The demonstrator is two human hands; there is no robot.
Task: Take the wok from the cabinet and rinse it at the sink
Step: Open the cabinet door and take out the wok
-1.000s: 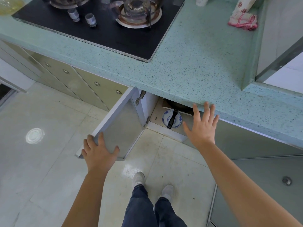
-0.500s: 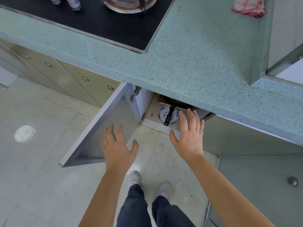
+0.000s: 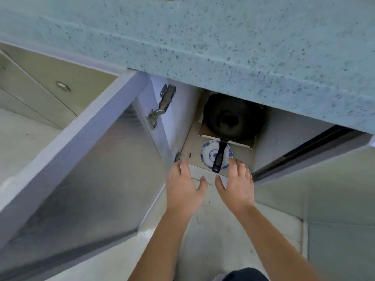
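A black wok (image 3: 231, 120) sits inside the open lower cabinet (image 3: 269, 136), resting in a shallow cardboard box. Its black handle (image 3: 219, 158) points out toward me and lies over a blue-and-white plate (image 3: 207, 153). My right hand (image 3: 236, 184) hovers with fingers spread just below and right of the handle's end, not touching it. My left hand (image 3: 183, 184) is beside it, fingers apart, at the cabinet's front edge. Both hands hold nothing.
The cabinet's left door (image 3: 85, 165) swings wide open on my left, its hinge (image 3: 162, 104) showing. The right door (image 3: 316, 175) stands open on my right. The speckled green countertop (image 3: 203, 37) overhangs the cabinet. Pale floor tiles lie below.
I have bent lower and closer to the cabinet. Both hands moved forward and together toward the wok handle; the left hand has left the door.
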